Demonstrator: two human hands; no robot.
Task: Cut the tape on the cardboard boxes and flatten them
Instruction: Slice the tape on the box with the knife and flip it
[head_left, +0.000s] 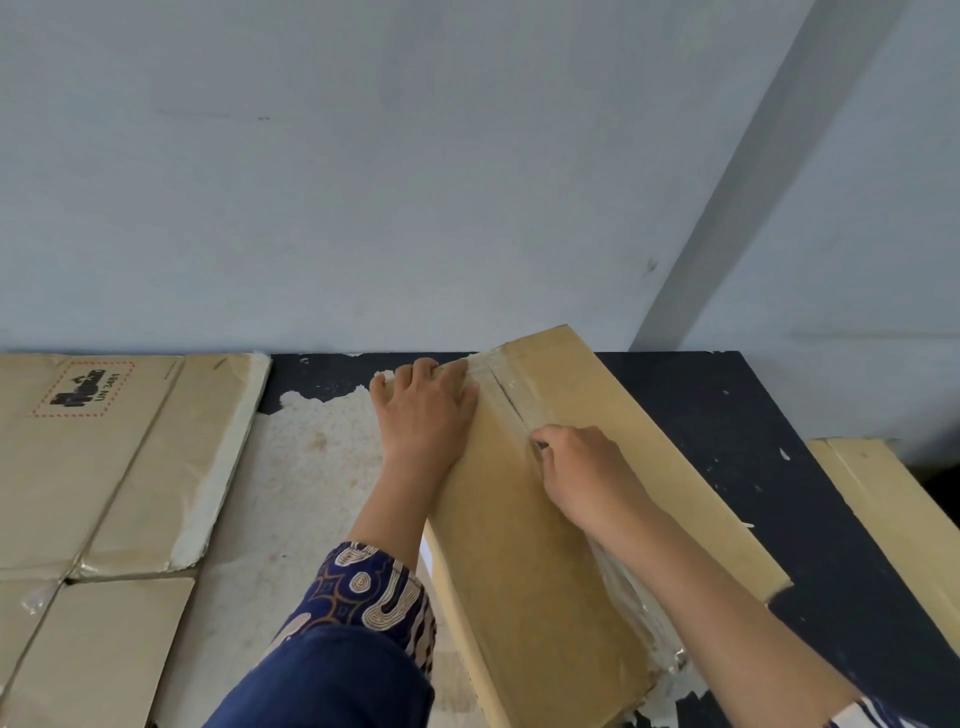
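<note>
A pale blue wall stands behind a dark tabletop (727, 415) whose coating has worn away to white in the middle. A long cardboard box (545, 519) lies across it, a taped seam (511, 400) along its top. The left hand (423, 400) curls its grip over the box's far left edge. The right hand (582, 467) pinches a small dark tool (541, 445) on the seam. Flattened boxes (104, 467) lie left; another box (893, 519) sits right.

Three cardboard boxes: one flattened (104, 467), one upright (524, 545), one at right (893, 514); two hands.
</note>
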